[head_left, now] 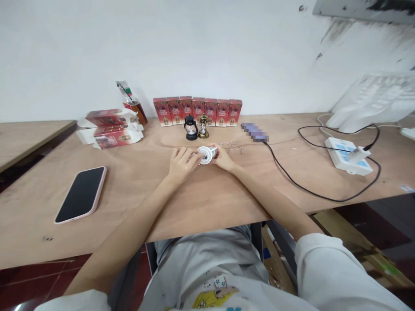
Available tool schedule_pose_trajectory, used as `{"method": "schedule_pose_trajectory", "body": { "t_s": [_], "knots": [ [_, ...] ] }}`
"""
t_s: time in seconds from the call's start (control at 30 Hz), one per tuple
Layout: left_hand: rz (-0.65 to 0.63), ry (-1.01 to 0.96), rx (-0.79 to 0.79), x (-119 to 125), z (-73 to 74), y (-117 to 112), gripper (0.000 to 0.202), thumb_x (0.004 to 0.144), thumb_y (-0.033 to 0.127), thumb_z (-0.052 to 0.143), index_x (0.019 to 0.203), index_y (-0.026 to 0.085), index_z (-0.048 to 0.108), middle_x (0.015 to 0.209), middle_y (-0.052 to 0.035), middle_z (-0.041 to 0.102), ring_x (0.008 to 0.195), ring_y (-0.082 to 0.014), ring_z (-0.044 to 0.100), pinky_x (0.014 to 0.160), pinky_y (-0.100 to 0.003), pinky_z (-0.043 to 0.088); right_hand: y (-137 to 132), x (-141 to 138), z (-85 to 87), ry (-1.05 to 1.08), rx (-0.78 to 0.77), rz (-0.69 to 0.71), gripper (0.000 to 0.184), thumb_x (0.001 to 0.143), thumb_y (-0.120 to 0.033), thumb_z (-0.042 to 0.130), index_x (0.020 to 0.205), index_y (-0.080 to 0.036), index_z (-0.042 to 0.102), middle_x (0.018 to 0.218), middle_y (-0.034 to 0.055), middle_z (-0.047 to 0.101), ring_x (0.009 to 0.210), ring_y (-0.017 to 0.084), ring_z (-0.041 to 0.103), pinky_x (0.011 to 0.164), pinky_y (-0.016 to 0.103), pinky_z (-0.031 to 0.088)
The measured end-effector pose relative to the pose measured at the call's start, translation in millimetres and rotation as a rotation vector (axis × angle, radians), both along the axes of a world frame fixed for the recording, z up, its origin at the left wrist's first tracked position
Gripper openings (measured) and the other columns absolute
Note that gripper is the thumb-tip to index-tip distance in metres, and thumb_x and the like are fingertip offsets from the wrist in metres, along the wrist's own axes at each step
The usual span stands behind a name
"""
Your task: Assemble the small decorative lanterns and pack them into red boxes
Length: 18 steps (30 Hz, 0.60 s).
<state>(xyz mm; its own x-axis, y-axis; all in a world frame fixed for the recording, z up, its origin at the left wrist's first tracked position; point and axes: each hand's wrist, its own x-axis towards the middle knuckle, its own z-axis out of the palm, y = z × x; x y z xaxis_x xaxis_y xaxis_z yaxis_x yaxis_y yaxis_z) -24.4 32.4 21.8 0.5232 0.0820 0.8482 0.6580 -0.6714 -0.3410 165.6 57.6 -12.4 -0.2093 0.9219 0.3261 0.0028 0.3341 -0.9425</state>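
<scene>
A small white lantern [206, 154] lies on its side on the wooden table [201, 194], held between both my hands. My left hand [181, 162] curls around its base end, fingers pinched on it. My right hand [223, 158] grips the other end. Just behind stand a black mini lantern [191, 128] and a gold mini lantern [203, 126], both upright. Thin wire handles [234, 147] lie on the table right of my right hand.
A row of red boxes [197, 110] lines the wall. Flattened and opened red-and-white boxes [108, 128] lie at left, near a phone [81, 194] face down. A black cable [304, 181] runs to a white power strip [346, 155] at right.
</scene>
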Motion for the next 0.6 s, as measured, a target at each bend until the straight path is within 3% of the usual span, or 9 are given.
{"method": "schedule_pose_trajectory", "body": {
  "t_s": [0.37, 0.6],
  "knots": [
    [0.011, 0.028, -0.183, 0.2, -3.0, 0.6, 0.012, 0.091, 0.024, 0.051, 0.09, 0.022, 0.062, 0.086, -0.0053, 0.067, 0.077, -0.0167, 0.055, 0.066, -0.033, 0.03, -0.1, 0.3, 0.3, -0.013, -0.002, -0.005, 0.06, 0.041, -0.03, 0.084, 0.092, -0.022, 0.053, 0.093, -0.0006, 0.062, 0.085, 0.017, 0.059, 0.081, 0.031, 0.047],
    [0.015, 0.041, -0.121, 0.1, -0.8, -0.5, 0.01, 0.09, 0.023, 0.053, 0.091, 0.022, 0.063, 0.083, -0.0049, 0.067, 0.076, -0.0165, 0.054, 0.065, -0.032, 0.03, 0.2, 0.1, 0.6, 0.032, -0.004, 0.009, 0.061, 0.039, -0.026, 0.084, 0.092, -0.021, 0.054, 0.091, -0.0014, 0.062, 0.083, 0.016, 0.059, 0.081, 0.031, 0.046]
  ]
}}
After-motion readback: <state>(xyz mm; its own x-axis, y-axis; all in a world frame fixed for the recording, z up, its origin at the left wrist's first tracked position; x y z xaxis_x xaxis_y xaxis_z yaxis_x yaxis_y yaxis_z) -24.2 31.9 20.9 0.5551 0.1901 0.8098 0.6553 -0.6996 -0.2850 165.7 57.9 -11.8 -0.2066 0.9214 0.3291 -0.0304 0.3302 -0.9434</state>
